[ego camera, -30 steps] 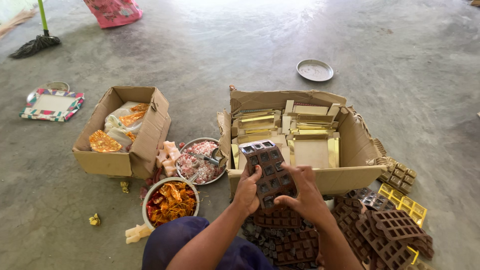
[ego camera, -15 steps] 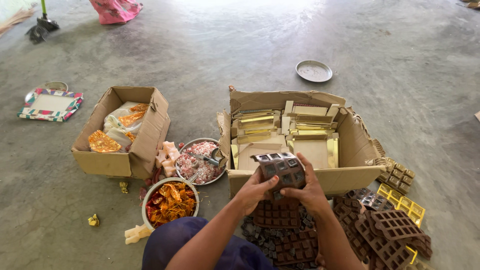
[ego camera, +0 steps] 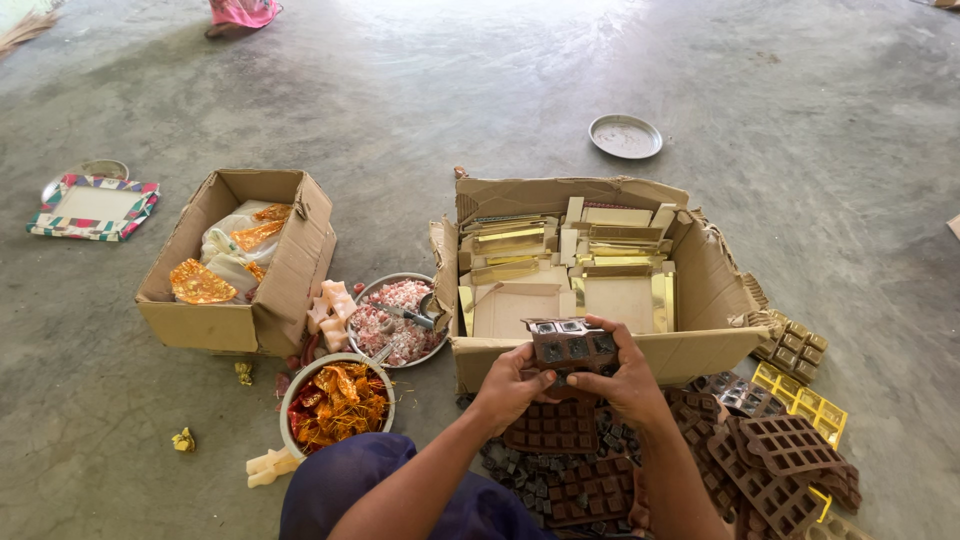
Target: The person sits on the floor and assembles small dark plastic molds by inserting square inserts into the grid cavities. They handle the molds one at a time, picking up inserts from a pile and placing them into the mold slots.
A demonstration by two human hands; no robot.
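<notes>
In front of the big cardboard box [ego camera: 600, 270] of gold cartons, we grip a brown compartment tray [ego camera: 572, 345] between our left hand [ego camera: 515, 385] and right hand [ego camera: 625, 375], both closed on its ends. It is held crosswise, long axis left to right, cells tilted up toward us. Bare grey concrete floor [ego camera: 480, 90] lies all around. More brown trays [ego camera: 780, 465] crowd below; bowls of sweets [ego camera: 335, 400] and a smaller box [ego camera: 240, 260] sit left.

Brown moulded trays [ego camera: 770, 470] lie beside yellow ones [ego camera: 800, 400]. The cardboard box [ego camera: 700, 350] is tan, holding gold and cream cartons [ego camera: 560, 260]. A bowl [ego camera: 335, 405] holds orange-red wrappers. The floor [ego camera: 500, 100] is grey.
</notes>
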